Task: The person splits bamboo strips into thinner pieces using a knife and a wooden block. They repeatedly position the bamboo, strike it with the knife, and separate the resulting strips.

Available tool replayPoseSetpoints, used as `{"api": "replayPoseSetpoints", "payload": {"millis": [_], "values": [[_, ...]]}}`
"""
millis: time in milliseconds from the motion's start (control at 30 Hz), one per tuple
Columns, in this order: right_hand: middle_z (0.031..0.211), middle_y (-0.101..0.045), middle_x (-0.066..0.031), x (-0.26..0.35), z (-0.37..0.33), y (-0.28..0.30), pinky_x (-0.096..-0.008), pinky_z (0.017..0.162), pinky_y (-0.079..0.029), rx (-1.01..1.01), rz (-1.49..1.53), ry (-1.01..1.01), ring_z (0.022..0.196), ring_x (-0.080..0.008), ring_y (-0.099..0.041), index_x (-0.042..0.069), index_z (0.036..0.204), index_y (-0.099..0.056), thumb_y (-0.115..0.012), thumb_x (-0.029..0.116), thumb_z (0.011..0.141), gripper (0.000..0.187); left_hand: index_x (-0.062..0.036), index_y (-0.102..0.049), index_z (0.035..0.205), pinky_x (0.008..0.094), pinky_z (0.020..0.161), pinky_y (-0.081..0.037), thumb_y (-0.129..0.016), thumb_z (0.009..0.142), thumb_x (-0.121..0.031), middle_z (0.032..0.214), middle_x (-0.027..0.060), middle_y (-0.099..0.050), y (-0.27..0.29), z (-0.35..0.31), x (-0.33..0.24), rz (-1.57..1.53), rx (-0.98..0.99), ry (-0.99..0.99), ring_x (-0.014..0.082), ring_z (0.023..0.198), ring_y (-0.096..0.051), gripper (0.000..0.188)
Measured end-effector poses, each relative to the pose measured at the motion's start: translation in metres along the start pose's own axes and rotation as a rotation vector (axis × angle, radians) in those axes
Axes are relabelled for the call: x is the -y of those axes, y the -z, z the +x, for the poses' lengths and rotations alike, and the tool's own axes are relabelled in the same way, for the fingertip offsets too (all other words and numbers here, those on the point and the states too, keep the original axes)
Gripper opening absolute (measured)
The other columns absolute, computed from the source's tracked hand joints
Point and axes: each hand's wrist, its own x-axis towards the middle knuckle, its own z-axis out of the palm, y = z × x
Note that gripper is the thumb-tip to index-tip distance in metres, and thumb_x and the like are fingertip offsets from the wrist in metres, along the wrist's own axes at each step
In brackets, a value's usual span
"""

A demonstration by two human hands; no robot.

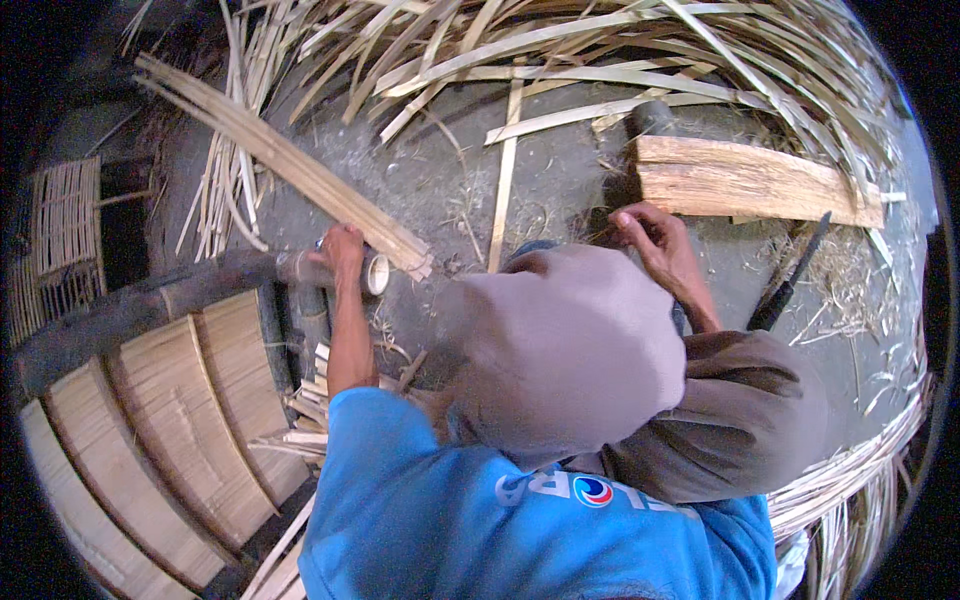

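Note:
My left hand [342,250] is closed over the end of a dark bamboo pole [225,270], whose pale hollow mouth shows beside my wrist. A bundle of long flat bamboo strips [290,165] slants past that hand, its near end lying just to the right of it. Beyond my knees, my right hand [657,240] has its fingers curled in toward the thumb; whatever may be between them is too small to make out. Right of it lies a split wooden slab [755,180]. A knife [790,280] with a black handle has its tip near the slab's front edge.
Heaped pale strips [620,75] cover the far ground, and more lie at the lower right [850,470]. A woven bamboo panel [190,410] stands at lower left, below the pole. My grey-trousered knees [580,350] block the middle. Shavings [850,300] litter the right.

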Motion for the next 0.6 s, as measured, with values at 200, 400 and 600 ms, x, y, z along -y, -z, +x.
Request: {"api": "replayPoseSetpoints", "payload": {"millis": [200, 400, 600], "values": [[0.089, -0.073, -0.0113, -0.012, 0.007, 0.003, -0.0351, 0.079, -0.054, -0.033, 0.009, 0.125, 0.084, -0.0185, -0.067, 0.000, 0.102, -0.073, -0.065, 0.029, 0.099, 0.031, -0.0019, -0.070, 0.115, 0.0448, 0.096, -0.050, -0.059, 0.094, -0.029, 0.112, 0.0198, -0.072, -0.016, 0.018, 0.015, 0.038, 0.029, -0.319, 0.0378, 0.104, -0.068, 0.036], [0.098, -0.073, -0.0162, -0.005, -0.001, 0.038, -0.0378, 0.080, -0.053, -0.251, 0.039, 0.169, 0.089, -0.0264, -0.070, 0.001, 0.103, -0.073, -0.066, 0.030, 0.097, 0.031, 0.0010, -0.071, 0.106, 0.0373, 0.078, -0.054, -0.064, 0.096, -0.017, 0.094, 0.0113, -0.072, 0.007, 0.027, 0.014, -0.553, -0.383, -0.140, 0.0239, 0.083, -0.066, 0.022], [0.103, -0.071, -0.0142, -0.081, -0.037, 0.119, -0.0376, 0.090, -0.052, -0.961, -0.134, 0.183, 0.100, -0.0250, -0.067, 0.000, 0.105, -0.070, -0.068, 0.019, 0.096, 0.022, 0.0017, -0.068, 0.122, 0.0372, 0.090, -0.055, -0.060, 0.103, -0.015, 0.120, 0.0166, -0.071, 0.105, -0.042, -0.123, -0.871, -0.545, -0.367, 0.0268, 0.103, -0.070, 0.027]]}}
